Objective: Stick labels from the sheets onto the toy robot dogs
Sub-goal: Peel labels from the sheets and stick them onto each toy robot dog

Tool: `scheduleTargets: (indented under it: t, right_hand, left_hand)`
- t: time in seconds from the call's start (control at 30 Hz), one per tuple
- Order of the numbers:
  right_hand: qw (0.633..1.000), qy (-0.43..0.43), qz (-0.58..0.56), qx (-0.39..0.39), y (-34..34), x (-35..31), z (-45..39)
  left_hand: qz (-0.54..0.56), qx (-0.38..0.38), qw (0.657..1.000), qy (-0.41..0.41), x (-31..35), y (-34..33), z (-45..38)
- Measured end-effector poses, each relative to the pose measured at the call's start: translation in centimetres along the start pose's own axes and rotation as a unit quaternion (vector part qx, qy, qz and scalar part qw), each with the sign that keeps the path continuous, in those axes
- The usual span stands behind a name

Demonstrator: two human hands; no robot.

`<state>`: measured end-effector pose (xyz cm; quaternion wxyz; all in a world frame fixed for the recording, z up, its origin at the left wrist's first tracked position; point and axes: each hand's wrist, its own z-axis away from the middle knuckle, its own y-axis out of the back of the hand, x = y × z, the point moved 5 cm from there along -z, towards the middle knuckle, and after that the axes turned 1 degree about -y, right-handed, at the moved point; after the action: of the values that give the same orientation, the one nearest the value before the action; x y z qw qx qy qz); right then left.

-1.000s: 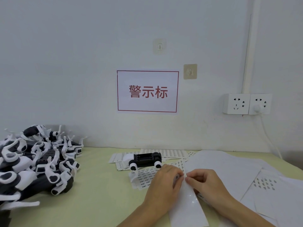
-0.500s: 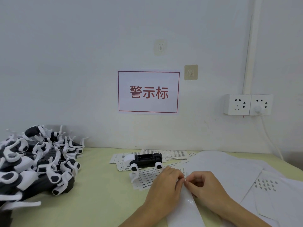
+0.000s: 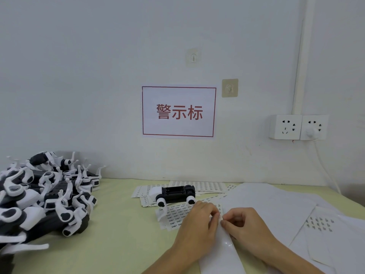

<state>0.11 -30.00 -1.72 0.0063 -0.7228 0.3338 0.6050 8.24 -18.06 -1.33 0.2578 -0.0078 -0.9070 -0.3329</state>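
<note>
A pale yellow-green table (image 3: 122, 224) carried a heap of black-and-white toy robot dogs (image 3: 39, 196) at far left, one toy robot dog (image 3: 174, 193) on its back at centre, printed label sheets (image 3: 199, 185) under and behind it, and blank white backing sheets (image 3: 276, 206) spread to the right

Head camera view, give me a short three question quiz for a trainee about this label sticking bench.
1. True or false: the single toy robot dog lies on label sheets.
2. Where is the pile of toy dogs: A left, B right?
3. Fill in: both hands, left hand and right hand, pinch the top of a glossy ____.

Key: 1 true; 2 A; 3 strip.
</note>
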Motion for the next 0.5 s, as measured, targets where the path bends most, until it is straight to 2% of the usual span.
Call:
scheduleTargets:
  t: [0.3, 0.5]
  right_hand:
    - [1.000, 0.000, -0.025, -0.007, -0.12, -0.52, 0.20]
    - [1.000, -0.013, -0.004, 0.011, 0.04, -0.02, 0.07]
  left_hand:
    - [-0.004, -0.020, 1.000, -0.020, 0.23, -0.30, 0.03]
    - [0.053, -0.003, 0.998, 0.039, -0.53, 0.02, -0.55]
